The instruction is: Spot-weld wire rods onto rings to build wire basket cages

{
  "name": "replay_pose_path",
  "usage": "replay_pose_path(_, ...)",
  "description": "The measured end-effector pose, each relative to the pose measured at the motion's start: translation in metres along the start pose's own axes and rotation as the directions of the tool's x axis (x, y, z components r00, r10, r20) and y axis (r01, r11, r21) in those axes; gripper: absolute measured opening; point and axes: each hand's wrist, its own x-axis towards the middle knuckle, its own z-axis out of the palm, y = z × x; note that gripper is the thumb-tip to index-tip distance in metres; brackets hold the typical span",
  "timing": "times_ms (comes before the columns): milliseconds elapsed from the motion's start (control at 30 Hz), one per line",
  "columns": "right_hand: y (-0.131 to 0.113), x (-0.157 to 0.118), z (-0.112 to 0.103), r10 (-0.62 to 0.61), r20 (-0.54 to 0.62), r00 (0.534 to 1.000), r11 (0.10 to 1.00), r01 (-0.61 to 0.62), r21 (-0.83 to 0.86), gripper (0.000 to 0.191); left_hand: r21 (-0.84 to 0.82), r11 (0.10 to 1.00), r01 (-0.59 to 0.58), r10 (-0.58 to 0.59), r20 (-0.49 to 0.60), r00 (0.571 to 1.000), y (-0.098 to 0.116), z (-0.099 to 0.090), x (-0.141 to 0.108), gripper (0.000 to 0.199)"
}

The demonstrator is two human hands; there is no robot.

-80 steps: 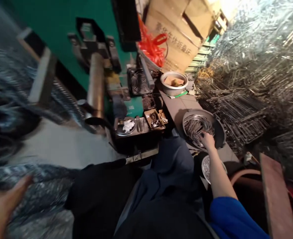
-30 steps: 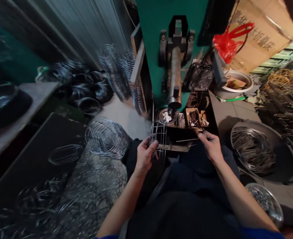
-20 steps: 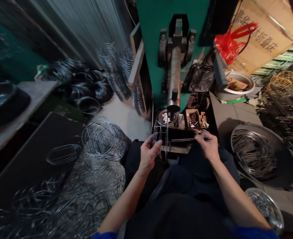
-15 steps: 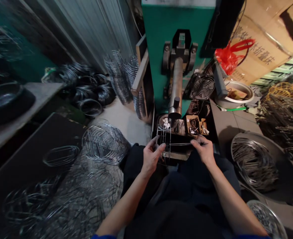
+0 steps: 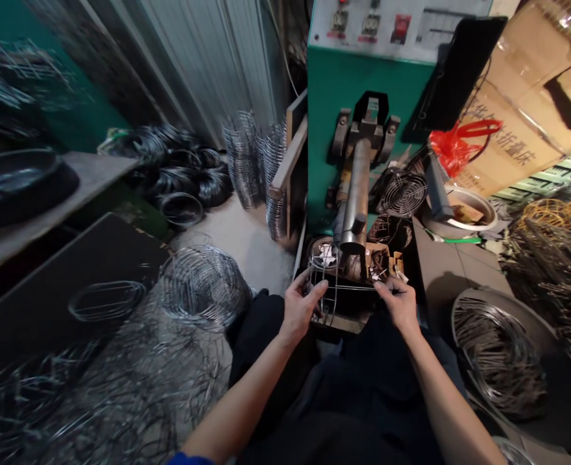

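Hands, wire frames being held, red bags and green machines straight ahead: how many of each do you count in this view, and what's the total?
Hands: 2 (left hand, right hand)
Wire frame in the left hand: 1
Red bag: 1
Green machine: 1
Total: 5
Left out: the thin wire at the right hand, too fine to count.
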Motion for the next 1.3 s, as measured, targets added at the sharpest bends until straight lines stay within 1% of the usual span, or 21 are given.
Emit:
replay_pose_path(133,-0.001,0.008,0.002,-0.020,-0.008,1.000,1.000,0.020,-0.013,0.061,0.001,1.000,-0.006,0.006,0.005,1.000,0.003,0.003,0.009,0.077)
replay_pose_path(333,0.006,0.020,0.002,-0.036,-0.009,0.999,0.999,0.036,-0.002,0.061,0.006,0.999,-0.032,0.032,0.032,0.999,0.005,0.008,0.021,0.076)
replay_pose_path(433,0.007,0.025,0.001,-0.047,-0.007,0.999,0.999,0.047,-0.013,0.060,0.002,0.999,-0.039,0.039,0.041,0.998,0.007,0.010,0.024,0.077)
replay_pose_path(633,0.002,0.028,-0.001,-0.073,-0.006,0.997,0.996,0.073,-0.048,0.062,-0.024,0.999,-0.048,0.049,0.046,0.998,0.008,0.016,0.027,0.075)
replay_pose_path(833,0.003,0.034,-0.004,-0.071,-0.001,0.997,0.994,0.070,-0.086,0.061,-0.024,0.998,-0.066,0.067,0.044,0.997,0.007,0.020,0.035,0.073)
replay_pose_path(1100,0.002,0.037,-0.004,-0.055,-0.017,0.998,0.994,0.053,-0.093,0.064,-0.028,0.999,-0.039,0.041,0.059,0.997,0.008,0.022,0.040,0.070)
replay_pose_path(1200,0.002,0.038,-0.004,-0.053,-0.009,0.999,0.996,0.052,-0.075,0.063,-0.039,0.999,-0.035,0.037,0.056,0.998,0.007,0.022,0.041,0.069)
replay_pose_path(1300,0.000,0.040,-0.001,-0.059,-0.024,0.998,0.996,0.057,-0.074,0.061,-0.034,0.999,-0.020,0.022,0.058,0.998,0.007,0.021,0.045,0.069)
